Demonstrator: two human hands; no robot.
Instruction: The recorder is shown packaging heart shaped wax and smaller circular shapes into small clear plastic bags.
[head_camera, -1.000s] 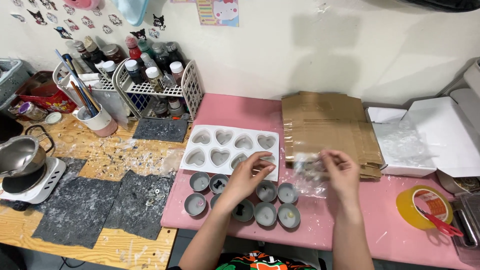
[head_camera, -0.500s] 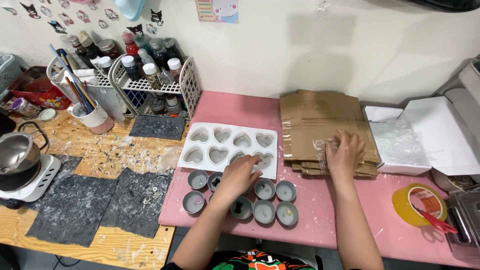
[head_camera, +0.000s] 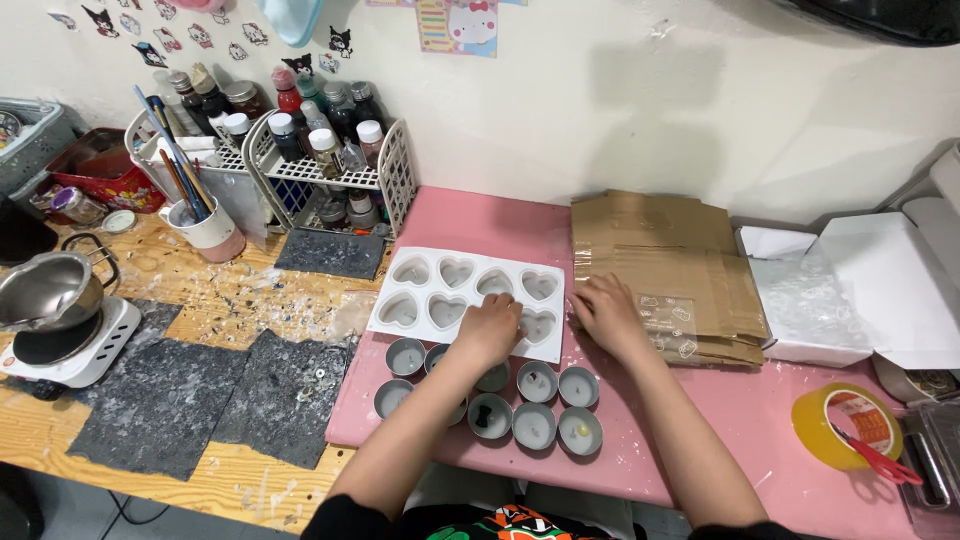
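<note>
Fingers of the left hand (head_camera: 490, 328) curl loosely on the white heart mould (head_camera: 468, 300), above the grey cups (head_camera: 535, 425). Right hand (head_camera: 607, 314) lies flat, fingers together, beside the clear printed bag (head_camera: 672, 322) on cardboard (head_camera: 660, 260).

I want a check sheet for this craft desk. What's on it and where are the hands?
Surface: pink table beside a wooden bench with dark mats.
Job's things: white heart mould; round tins in front of it; flattened cardboard with a clear bag on it.
Clutter: bottle rack, brush cup, metal pot on a small hotplate, yellow tape roll, white box.
Grippers: left hand on the mould's near edge; right hand at the cardboard's edge.
Cables: nothing seen.
Surroundings: white wall with stickers.
</note>
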